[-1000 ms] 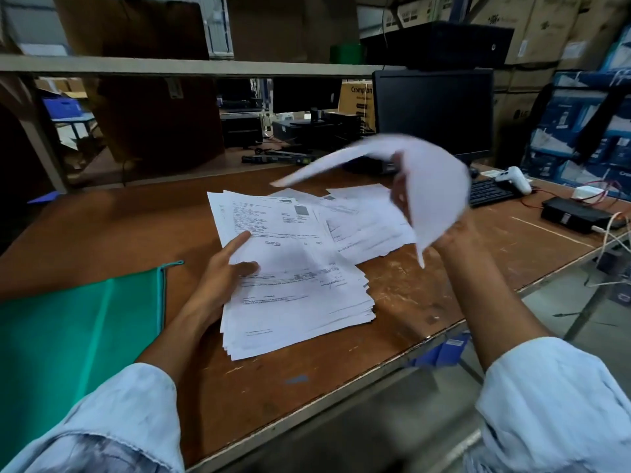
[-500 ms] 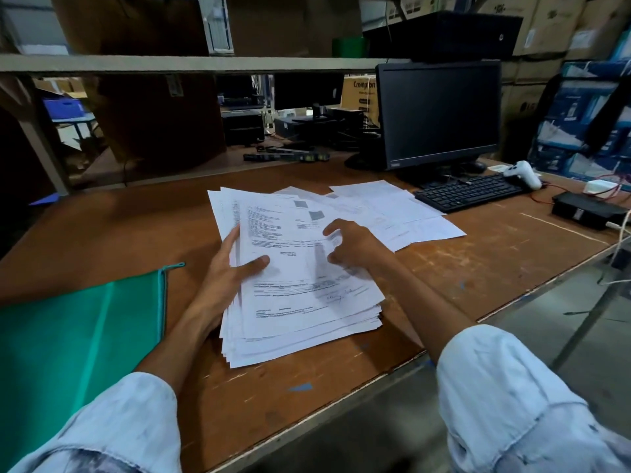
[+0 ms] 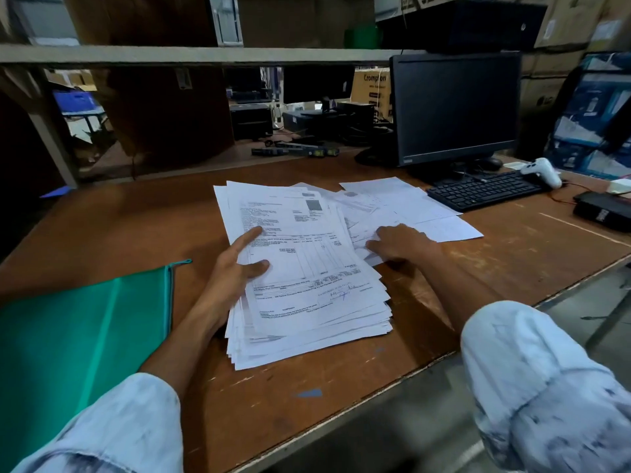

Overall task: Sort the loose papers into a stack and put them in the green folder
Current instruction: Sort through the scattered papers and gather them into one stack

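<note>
A thick stack of printed white papers [image 3: 307, 285] lies on the brown table [image 3: 136, 227] in front of me. My left hand [image 3: 235, 268] rests on the stack's left edge, thumb and forefinger on the top sheet, gripping that side. Loose sheets [image 3: 409, 206] are spread behind and to the right of the stack. My right hand [image 3: 399, 242] lies palm down on the nearest loose sheets, fingertips pressing at the stack's right edge. The green folder [image 3: 75, 336] lies flat and closed at the table's left front.
A black monitor [image 3: 454, 107] and keyboard [image 3: 485, 191] stand behind the loose sheets on the right, with a white controller [image 3: 543, 170] and a black box [image 3: 604, 209] farther right. A shelf [image 3: 170, 56] spans above the table's back. The table's front edge runs diagonally.
My right hand brought a lifted sheet down onto the stack, then slid right onto the loose sheets. My left hand stayed on the stack's left edge.
</note>
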`<state>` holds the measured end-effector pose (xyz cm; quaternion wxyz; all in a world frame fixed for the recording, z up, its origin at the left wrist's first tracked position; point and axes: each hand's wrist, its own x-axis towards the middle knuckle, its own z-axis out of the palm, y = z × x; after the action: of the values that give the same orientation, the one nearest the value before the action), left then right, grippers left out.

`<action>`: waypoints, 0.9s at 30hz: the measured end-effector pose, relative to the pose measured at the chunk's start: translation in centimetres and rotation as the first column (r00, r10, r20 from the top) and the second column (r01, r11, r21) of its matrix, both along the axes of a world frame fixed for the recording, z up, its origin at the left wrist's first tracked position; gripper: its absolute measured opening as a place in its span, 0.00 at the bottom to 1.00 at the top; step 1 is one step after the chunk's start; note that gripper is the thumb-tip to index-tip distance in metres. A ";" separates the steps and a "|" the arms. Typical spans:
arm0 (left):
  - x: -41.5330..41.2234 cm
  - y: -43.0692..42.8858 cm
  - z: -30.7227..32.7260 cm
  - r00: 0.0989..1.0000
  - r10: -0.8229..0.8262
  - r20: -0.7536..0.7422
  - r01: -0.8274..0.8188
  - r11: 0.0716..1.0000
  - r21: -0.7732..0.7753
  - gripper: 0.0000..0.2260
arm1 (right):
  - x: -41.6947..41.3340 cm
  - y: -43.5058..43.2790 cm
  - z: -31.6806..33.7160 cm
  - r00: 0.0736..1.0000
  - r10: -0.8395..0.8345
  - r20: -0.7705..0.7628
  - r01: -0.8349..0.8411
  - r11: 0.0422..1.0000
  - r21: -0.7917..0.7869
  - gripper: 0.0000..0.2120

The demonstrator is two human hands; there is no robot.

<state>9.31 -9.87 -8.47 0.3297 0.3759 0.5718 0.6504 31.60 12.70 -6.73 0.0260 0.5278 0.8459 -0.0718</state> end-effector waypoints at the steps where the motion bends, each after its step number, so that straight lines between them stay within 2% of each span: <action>1: 0.0 0.0 0.0 1.000 0.008 0.001 -0.008 1.000 0.004 0.27 | 0.3 0.1 0.3 1.000 0.024 0.016 -0.024 1.000 0.012 0.20; 3: -0.2 -0.1 0.0 1.000 0.019 0.006 -0.019 1.000 0.015 0.27 | 1.2 0.0 1.4 1.000 0.030 0.009 -0.031 0.999 0.043 0.20; 6: -0.2 -0.1 0.0 0.999 0.030 0.023 -0.030 0.999 0.017 0.26 | 3.1 0.4 1.9 0.984 -0.065 -0.167 0.082 0.991 0.101 0.18; 8: 0.0 -0.2 0.1 0.999 0.031 0.031 -0.031 0.999 0.008 0.27 | 3.9 0.2 1.4 0.951 -0.193 -0.241 0.215 0.974 0.070 0.25; 10: 0.1 -0.3 0.4 0.999 0.030 0.029 -0.030 1.000 0.005 0.27 | 3.7 -0.3 1.0 0.939 -0.275 -0.207 0.279 0.960 -0.009 0.33; 12: 0.1 -0.4 0.6 0.999 0.030 0.020 -0.030 1.000 0.000 0.27 | 3.1 -0.6 1.2 0.949 -0.272 -0.162 0.270 0.962 -0.036 0.35; 17: -0.5 -1.0 0.8 1.000 0.024 -0.004 -0.024 0.999 -0.021 0.27 | 2.6 0.0 2.3 0.967 -0.212 -0.142 0.195 0.973 -0.127 0.28; 19: -0.9 -1.2 0.8 1.000 0.020 -0.015 -0.020 0.999 -0.026 0.27 | 2.6 0.2 2.2 0.966 -0.217 -0.140 0.203 0.973 -0.109 0.30; 22: -1.1 -1.2 0.7 1.000 0.023 -0.021 -0.023 0.999 -0.031 0.27 | 2.4 0.1 1.1 0.938 -0.259 -0.233 0.254 0.966 -0.048 0.26; 24: -1.0 -1.1 0.7 1.000 0.016 -0.018 -0.017 0.999 -0.029 0.27 | 2.4 -0.2 0.5 0.934 -0.266 -0.241 0.271 0.963 -0.012 0.28; 27: -1.1 -1.0 0.5 1.000 0.015 -0.010 -0.015 1.000 -0.019 0.27 | 2.2 0.0 0.8 0.922 -0.273 -0.275 0.276 0.961 -0.028 0.39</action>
<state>8.18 -10.88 -7.93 0.3254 0.3716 0.5827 0.6454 33.78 12.69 -5.90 -0.1054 0.6261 0.7593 -0.1429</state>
